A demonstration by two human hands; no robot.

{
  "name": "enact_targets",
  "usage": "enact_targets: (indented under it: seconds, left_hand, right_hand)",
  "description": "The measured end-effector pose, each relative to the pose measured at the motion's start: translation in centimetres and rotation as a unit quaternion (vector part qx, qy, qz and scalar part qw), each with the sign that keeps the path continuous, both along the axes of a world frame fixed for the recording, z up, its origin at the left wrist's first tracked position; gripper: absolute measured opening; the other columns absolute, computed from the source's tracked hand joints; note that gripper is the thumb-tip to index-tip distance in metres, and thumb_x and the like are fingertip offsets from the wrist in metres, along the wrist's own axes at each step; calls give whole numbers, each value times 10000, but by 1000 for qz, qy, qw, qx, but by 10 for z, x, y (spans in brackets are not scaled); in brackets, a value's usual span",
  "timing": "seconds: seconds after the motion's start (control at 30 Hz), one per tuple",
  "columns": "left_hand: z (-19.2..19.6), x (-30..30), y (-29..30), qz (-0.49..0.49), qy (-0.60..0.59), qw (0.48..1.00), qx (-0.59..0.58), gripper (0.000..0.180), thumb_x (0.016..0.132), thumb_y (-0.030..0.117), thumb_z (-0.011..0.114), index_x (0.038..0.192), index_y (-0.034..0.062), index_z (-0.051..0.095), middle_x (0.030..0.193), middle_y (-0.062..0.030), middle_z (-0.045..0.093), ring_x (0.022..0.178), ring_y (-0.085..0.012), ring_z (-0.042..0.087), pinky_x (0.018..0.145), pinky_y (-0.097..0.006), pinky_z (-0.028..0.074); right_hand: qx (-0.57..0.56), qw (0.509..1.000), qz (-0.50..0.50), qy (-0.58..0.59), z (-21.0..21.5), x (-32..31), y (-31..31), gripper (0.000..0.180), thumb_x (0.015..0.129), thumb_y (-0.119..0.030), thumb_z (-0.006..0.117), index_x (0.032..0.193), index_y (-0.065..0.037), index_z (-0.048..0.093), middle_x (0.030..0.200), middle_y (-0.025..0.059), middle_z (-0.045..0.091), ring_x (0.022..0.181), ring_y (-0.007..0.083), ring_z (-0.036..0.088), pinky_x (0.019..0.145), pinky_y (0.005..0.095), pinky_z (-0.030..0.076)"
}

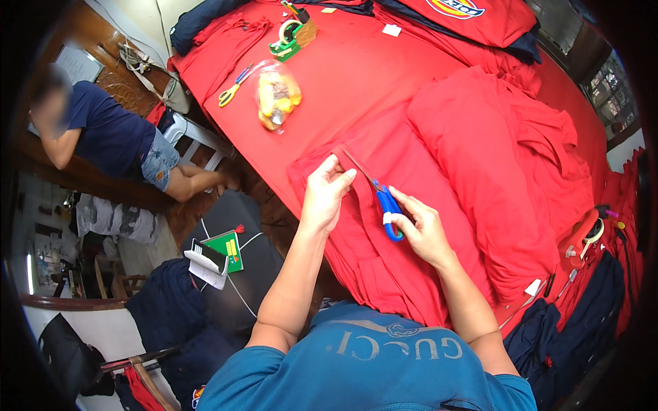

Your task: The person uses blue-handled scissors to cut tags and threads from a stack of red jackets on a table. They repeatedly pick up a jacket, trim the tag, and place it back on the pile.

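Observation:
Scissors with blue handles [388, 212] are gripped in my right hand [421, 229], fingers around the loops. Their narrow blades point up and left over the red garment [384, 147], the tips close to my left hand [324, 195]. Thumb and forefinger of that left hand are drawn together at the garment's near left part. What they pinch is too small to make out. The red garment lies spread beneath both hands, with a thick bunched heap of red cloth [473, 157] to its right.
Across the red-covered table [356, 61] are yellow-handled scissors [229, 94], a plastic bag with yellow contents [276, 99] and a green tape dispenser [286, 44]. Another tape dispenser [582, 236] sits at right. Left stand a seated person [110, 130] and a dark padded surface holding a phone [208, 255].

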State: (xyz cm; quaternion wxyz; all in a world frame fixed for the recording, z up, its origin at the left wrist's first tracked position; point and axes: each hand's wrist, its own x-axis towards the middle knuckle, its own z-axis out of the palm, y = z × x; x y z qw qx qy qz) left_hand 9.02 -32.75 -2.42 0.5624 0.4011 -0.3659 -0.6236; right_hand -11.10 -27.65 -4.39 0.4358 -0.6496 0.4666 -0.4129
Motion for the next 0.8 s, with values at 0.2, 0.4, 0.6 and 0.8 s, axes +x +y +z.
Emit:
enact_targets:
  seconds: [0.2, 0.4, 0.6, 0.8]
  left_hand:
    - [-5, 4, -3, 28, 35, 999, 27, 125, 887, -4, 594, 961, 94, 577, 942, 18, 583, 877, -91, 556, 781, -271, 435]
    - [4, -2, 0, 22, 12, 1000, 3, 227, 893, 22, 596, 1119, 33, 606, 973, 8, 608, 817, -45, 537, 706, -199, 420]
    - [-3, 3, 4, -6, 0, 1000, 6, 216, 889, 6, 600, 1101, 53, 596, 1045, -9, 621, 915, -86, 575, 804, -254, 455]
    - [-3, -2, 5, -5, 51, 999, 4, 278, 897, 23, 595, 1174, 40, 585, 1023, 2, 613, 863, -56, 566, 747, -206, 459]
  right_hand:
    - [75, 997, 6, -14, 2, -3, 4, 432, 886, -108, 598, 1293, 22, 539, 982, 168, 649, 793, 177, 626, 749, 307, 499]
    - [-57, 994, -3, 95, 8, -2, 7, 464, 888, -166, 628, 1296, 27, 521, 935, 185, 623, 747, 237, 618, 727, 318, 501]
    - [-10, 1000, -6, 15, 3, -4, 6, 440, 879, -88, 618, 1294, 27, 528, 926, 158, 628, 748, 186, 617, 705, 300, 495]
    - [111, 993, -2, -41, 2, -4, 12, 421, 887, -56, 588, 1298, 21, 536, 990, 140, 647, 841, 142, 624, 753, 271, 491]
